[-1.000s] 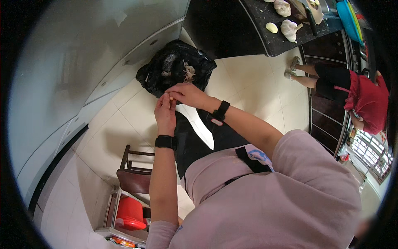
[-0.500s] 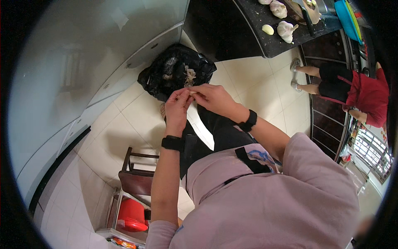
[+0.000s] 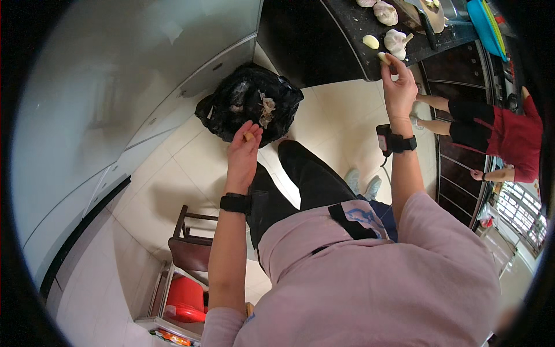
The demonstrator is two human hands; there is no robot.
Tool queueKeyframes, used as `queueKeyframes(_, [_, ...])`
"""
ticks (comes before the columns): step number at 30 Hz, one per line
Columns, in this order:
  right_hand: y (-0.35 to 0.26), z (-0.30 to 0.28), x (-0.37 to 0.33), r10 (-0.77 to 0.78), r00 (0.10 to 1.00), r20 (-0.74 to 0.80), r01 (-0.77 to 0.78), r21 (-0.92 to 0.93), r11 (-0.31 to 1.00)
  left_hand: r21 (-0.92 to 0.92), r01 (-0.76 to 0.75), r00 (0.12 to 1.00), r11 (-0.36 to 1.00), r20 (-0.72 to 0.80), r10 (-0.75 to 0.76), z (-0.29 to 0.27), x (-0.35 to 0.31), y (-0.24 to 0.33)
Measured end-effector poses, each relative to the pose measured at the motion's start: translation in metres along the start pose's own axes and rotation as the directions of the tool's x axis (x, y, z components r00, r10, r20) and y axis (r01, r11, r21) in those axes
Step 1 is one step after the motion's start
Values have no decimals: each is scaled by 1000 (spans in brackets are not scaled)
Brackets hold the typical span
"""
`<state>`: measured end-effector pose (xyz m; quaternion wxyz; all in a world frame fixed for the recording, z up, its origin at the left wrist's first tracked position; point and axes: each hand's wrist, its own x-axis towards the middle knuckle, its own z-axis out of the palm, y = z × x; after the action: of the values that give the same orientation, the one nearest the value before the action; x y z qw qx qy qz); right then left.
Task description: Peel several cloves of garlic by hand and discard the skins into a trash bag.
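Observation:
My right hand [image 3: 400,92] reaches to the corner of the dark countertop [image 3: 352,34] and pinches a pale peeled garlic clove [image 3: 383,58] between thumb and fingertips. Just beyond its fingers lie another peeled clove [image 3: 370,41] and a whole garlic bulb [image 3: 397,44]. Low over the near edge of a black plastic bag [image 3: 222,87], my left hand [image 3: 243,156] is curled, palm up, round a small tan piece [image 3: 248,136] that looks like an unpeeled garlic clove. Dry garlic skins [image 3: 266,110] lie on the bag.
More garlic bulbs [image 3: 385,13], a knife [image 3: 428,26] and a blue basket [image 3: 487,29] are on the counter. A person in red [image 3: 517,139] stands at the far right counter. A brown chair [image 3: 191,254] and a red bin [image 3: 185,298] are at lower left. Grey cabinets line the left.
My hands have parted. The right one has moved up and right to the counter with the peeled clove; the left stays by the bag, now turned palm up with the tan piece showing.

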<state>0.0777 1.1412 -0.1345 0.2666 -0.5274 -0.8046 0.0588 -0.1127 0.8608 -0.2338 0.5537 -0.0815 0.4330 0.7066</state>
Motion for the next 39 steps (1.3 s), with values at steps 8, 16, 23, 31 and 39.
queueKeyframes(8, [-49, -11, -31, -16, 994, 113, -18, 295, 955, 84, -24, 1000, 996, -4, 24, 17, 3, 11])
queueKeyframes(16, [-127, 67, -112, -319, 684, 656, -239, 614, 752, 316, -149, 986, 937, -19, 163, 19, 4, 6])
queueKeyframes(23, [-140, 84, -122, -246, 502, 829, -479, 503, 719, 446, -253, 950, 859, -52, 307, 9, 4, 4])
queueKeyframes(31, [-147, 93, -121, -274, 544, 793, -373, 521, 768, 719, -223, 911, 658, -86, 403, 5, -1, 5])
queueKeyframes(39, [-153, 99, -133, -222, 592, 775, -385, 514, 766, 743, -205, 914, 637, -87, 396, 4, -4, 9])
